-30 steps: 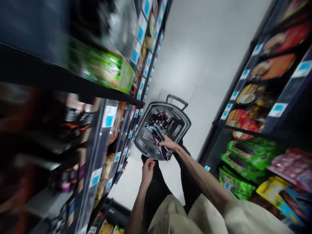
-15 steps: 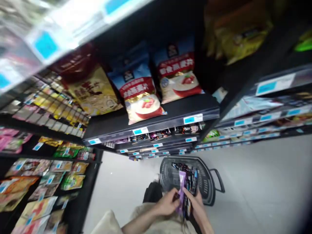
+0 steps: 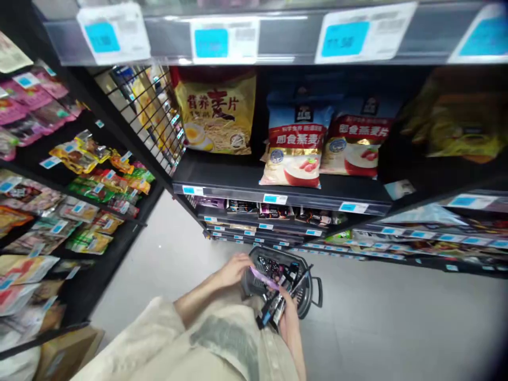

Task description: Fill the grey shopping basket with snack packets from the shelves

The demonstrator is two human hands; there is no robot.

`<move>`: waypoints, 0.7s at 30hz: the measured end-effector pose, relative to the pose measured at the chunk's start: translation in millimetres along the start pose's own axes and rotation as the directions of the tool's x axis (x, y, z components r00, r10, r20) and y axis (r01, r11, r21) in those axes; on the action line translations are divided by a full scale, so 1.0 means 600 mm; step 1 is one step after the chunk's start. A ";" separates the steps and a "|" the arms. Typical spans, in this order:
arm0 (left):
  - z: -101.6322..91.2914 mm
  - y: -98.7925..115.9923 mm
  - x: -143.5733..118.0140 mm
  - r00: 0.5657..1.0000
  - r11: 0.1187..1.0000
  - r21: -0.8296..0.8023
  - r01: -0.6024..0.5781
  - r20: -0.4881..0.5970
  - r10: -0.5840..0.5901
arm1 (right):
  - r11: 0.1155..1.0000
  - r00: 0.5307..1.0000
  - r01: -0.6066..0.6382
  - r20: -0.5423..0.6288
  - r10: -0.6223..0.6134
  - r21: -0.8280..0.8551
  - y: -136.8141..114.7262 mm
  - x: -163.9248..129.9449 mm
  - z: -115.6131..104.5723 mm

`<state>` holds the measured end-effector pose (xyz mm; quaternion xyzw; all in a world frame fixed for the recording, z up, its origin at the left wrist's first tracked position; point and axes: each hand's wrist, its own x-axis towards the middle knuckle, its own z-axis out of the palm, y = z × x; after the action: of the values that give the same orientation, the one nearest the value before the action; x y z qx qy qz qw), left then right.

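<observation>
Packets [image 3: 273, 309] fan out of your right hand [image 3: 289, 316], its grip closed around their lower ends, just in front of the basket [image 3: 305, 296] on the floor. Your left hand [image 3: 234, 269] pinches the end of a purple packet [image 3: 262, 278] over the basket's near rim. Above, oat bags [image 3: 296, 145] stand on the shelf [image 3: 278, 185]. The risk, as I judge it, lies in the right hand: you hold several slim packets by one end only, so a loosened finger could let them slide to the floor beside the basket. The purple one hangs from a light pinch and could drop outside the rim.
</observation>
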<state>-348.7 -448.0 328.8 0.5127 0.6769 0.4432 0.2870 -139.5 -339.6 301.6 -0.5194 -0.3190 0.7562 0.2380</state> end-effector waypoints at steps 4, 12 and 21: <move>-0.066 -0.016 0.004 0.997 0.996 -0.080 -0.039 -0.063 0.034 | 0.990 0.988 -0.140 0.063 0.139 -0.001 0.002 -0.033 0.078; -0.081 -0.041 0.036 0.965 0.959 -0.111 -0.260 -0.075 0.253 | 1.000 0.998 -0.001 0.065 0.000 0.012 0.034 -0.059 0.204; -0.187 -0.126 0.106 0.954 0.951 0.227 0.211 -0.261 -0.149 | 0.997 0.998 0.059 -0.020 -0.060 -0.051 0.063 -0.068 0.197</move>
<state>-496.4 -427.9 314.8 0.4233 0.8018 0.3840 0.1747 -237.0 -421.6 330.1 -0.5236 -0.3507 0.7348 0.2508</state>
